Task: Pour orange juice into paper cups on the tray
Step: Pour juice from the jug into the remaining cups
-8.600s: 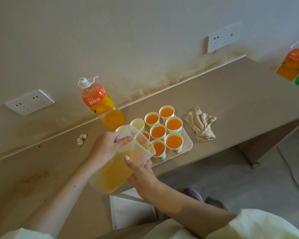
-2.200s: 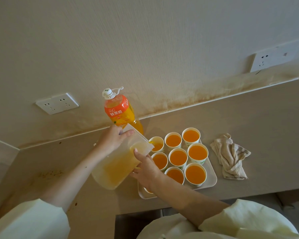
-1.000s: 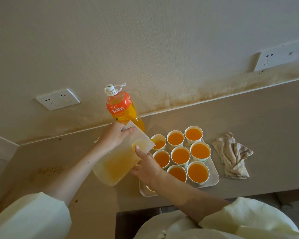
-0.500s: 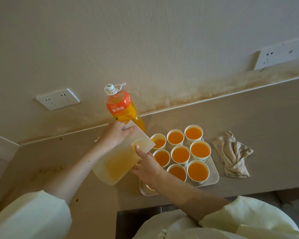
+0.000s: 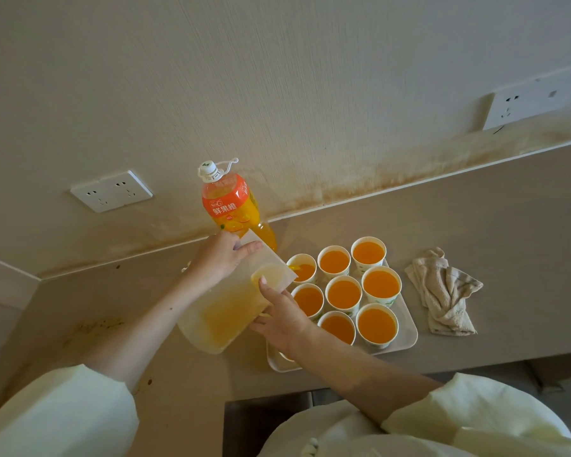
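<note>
We tilt the pitcher (image 5: 223,313), our left hand (image 5: 220,257) gripping its top and our right hand (image 5: 279,316) gripping its side; juice (image 5: 294,267) streams into the tray's (image 5: 407,338) back-left cup (image 5: 303,270).

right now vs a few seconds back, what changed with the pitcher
The pitcher has swung toward the wall; its spout now feeds the back left cup, pale before, now part full. The left hand and right hand still hold it. The bottle, cloth and tray stayed put.

A plain domestic-looking room: beige counter (image 5: 475,209) against a stained wall (image 5: 277,77) with a power socket (image 5: 111,191).
</note>
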